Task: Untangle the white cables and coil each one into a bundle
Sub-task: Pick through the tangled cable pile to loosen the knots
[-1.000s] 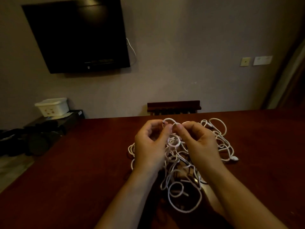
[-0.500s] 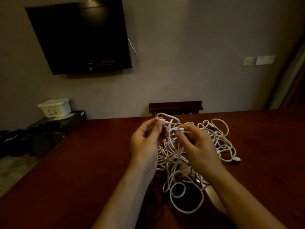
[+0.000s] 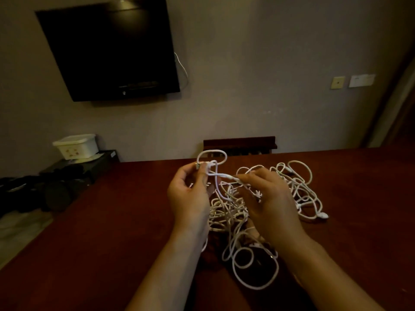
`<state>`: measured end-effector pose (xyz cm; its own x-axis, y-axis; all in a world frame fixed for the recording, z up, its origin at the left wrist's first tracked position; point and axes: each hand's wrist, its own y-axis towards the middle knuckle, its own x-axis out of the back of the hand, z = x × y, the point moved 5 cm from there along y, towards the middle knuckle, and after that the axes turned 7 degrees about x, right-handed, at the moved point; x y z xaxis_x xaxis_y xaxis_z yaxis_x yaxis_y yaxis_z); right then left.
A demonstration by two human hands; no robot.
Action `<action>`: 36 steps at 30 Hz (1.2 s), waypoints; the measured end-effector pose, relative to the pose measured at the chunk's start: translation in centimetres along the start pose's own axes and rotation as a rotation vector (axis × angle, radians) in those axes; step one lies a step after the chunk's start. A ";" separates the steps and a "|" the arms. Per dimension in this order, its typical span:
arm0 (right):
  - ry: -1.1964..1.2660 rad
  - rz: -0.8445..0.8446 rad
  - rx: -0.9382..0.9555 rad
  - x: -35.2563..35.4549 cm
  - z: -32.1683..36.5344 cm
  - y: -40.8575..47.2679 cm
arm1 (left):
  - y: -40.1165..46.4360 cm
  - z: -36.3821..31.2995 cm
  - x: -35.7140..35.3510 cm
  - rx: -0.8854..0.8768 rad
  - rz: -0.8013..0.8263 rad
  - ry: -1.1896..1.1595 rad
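Whereas a second ago both my hands met over the tangle, the left hand [image 3: 188, 196] now pinches a connector end, the right hand [image 3: 267, 198] grips the adjoining strand, a loop raised between them; the white cables [image 3: 251, 221] stay heaped on the desk [image 3: 89, 232].

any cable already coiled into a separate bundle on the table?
No: the white cables lie in one loose tangle on the dark red table, with the left hand and right hand pinching strands.
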<state>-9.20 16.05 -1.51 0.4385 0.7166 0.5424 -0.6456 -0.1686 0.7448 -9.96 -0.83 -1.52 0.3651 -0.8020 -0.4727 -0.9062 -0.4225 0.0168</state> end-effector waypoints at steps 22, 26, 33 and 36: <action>0.803 -0.008 -0.339 0.0 1.5 0.8 | -2.2 -0.1 -1.7 -0.355 0.199 0.400; 0.832 -0.039 -0.455 -0.2 0.4 0.3 | -1.9 0.1 -1.8 -0.337 0.195 0.385; 1.299 -0.207 -0.783 -0.4 -0.5 0.4 | -1.0 0.6 -1.5 -0.048 0.147 -0.001; 1.417 -0.191 -0.825 -0.7 -0.8 0.5 | -0.9 0.8 -1.5 -0.039 0.134 -0.027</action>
<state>-10.27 16.00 -1.81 -0.0389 0.7700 -0.6368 -0.9933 0.0398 0.1088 -9.88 1.11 -1.47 0.2355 -0.8410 -0.4871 -0.9373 -0.3291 0.1151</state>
